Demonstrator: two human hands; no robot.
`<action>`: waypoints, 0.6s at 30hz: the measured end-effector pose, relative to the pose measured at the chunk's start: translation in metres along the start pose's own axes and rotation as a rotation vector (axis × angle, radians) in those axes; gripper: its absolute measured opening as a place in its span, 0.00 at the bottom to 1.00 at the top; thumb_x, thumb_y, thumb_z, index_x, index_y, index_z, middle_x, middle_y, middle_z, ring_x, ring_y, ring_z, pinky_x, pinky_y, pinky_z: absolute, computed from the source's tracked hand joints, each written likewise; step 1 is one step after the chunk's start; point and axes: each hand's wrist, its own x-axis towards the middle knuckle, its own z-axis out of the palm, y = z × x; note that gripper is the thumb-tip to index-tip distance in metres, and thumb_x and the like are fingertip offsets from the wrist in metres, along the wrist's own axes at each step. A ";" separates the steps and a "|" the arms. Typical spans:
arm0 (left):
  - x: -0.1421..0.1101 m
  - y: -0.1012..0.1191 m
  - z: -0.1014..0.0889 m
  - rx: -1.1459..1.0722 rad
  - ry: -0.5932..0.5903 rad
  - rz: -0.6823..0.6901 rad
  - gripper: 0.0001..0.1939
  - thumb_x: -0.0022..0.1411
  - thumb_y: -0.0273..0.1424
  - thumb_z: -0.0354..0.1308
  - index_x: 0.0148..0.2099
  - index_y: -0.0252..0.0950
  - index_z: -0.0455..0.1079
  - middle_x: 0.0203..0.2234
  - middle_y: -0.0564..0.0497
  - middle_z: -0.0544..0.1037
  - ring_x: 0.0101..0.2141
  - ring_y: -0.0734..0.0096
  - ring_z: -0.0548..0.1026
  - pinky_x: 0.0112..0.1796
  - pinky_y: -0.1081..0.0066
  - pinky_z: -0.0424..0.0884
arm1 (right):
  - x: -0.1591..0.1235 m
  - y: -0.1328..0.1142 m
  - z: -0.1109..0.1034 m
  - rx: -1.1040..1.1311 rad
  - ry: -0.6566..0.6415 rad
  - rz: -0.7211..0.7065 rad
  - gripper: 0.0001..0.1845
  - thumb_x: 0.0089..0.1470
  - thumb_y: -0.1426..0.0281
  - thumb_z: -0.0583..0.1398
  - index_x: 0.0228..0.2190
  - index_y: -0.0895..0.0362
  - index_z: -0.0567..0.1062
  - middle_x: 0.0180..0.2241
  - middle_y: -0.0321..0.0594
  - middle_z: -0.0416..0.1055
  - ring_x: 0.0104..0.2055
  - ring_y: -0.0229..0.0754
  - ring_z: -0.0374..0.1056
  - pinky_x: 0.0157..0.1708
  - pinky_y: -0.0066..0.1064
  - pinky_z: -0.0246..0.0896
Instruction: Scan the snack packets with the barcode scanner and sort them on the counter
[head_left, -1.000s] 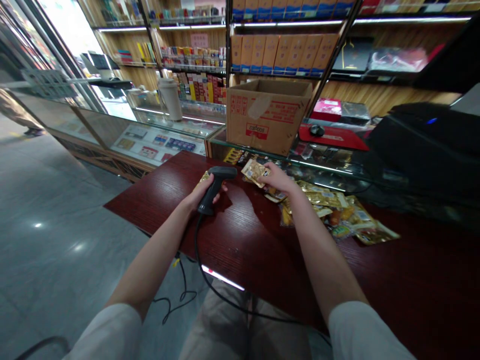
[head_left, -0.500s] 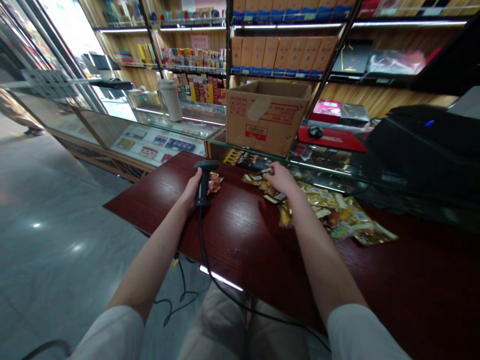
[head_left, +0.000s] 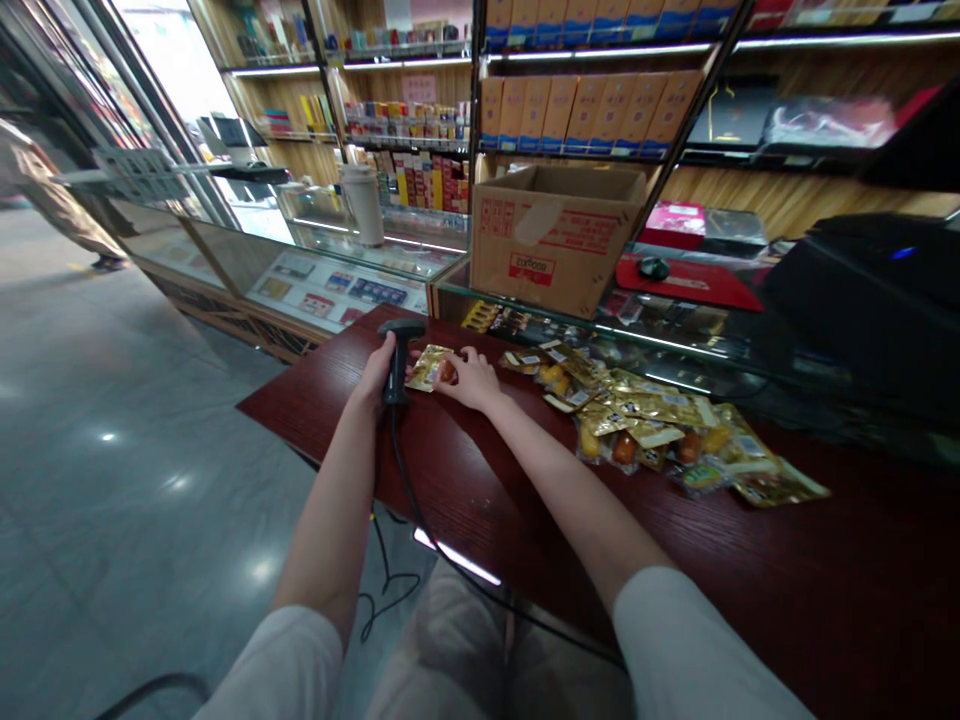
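My left hand (head_left: 373, 374) is wrapped round the handle of a black corded barcode scanner (head_left: 396, 352), held upright at the far left of the dark red table (head_left: 480, 480). My right hand (head_left: 469, 377) rests just right of the scanner, its fingers on a gold snack packet (head_left: 427, 367) lying on the table. A heap of several gold snack packets (head_left: 645, 420) spreads out to the right of both hands.
A cardboard box (head_left: 551, 235) stands on the glass counter (head_left: 675, 340) behind the table. A red mat with a mouse (head_left: 654, 267) and a black machine (head_left: 877, 300) lie further right. Shelves of goods fill the back wall. A person walks at far left.
My right hand left the heap and moved left to the packet beside the scanner. The scanner went from tilted forward to upright. My view shifted a little to the left.
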 end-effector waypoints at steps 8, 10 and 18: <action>-0.005 0.002 0.006 -0.056 -0.083 -0.062 0.32 0.69 0.54 0.50 0.49 0.27 0.77 0.17 0.49 0.74 0.14 0.76 0.67 0.17 0.76 0.64 | -0.003 0.011 -0.010 0.128 0.004 -0.029 0.13 0.66 0.68 0.52 0.45 0.59 0.72 0.50 0.53 0.75 0.51 0.50 0.70 0.57 0.42 0.61; -0.010 0.001 0.013 -0.067 -0.154 -0.100 0.33 0.69 0.54 0.50 0.50 0.27 0.77 0.17 0.49 0.73 0.15 0.74 0.68 0.18 0.75 0.64 | -0.008 0.025 -0.020 0.336 0.030 0.074 0.16 0.68 0.68 0.45 0.44 0.57 0.71 0.45 0.49 0.77 0.44 0.45 0.74 0.51 0.40 0.67; -0.033 -0.011 0.049 -0.067 -0.427 -0.071 0.27 0.66 0.52 0.57 0.48 0.30 0.74 0.25 0.46 0.79 0.16 0.74 0.69 0.17 0.74 0.63 | -0.048 0.080 -0.055 1.466 0.188 0.419 0.16 0.64 0.62 0.49 0.41 0.54 0.73 0.41 0.45 0.81 0.44 0.45 0.79 0.50 0.41 0.72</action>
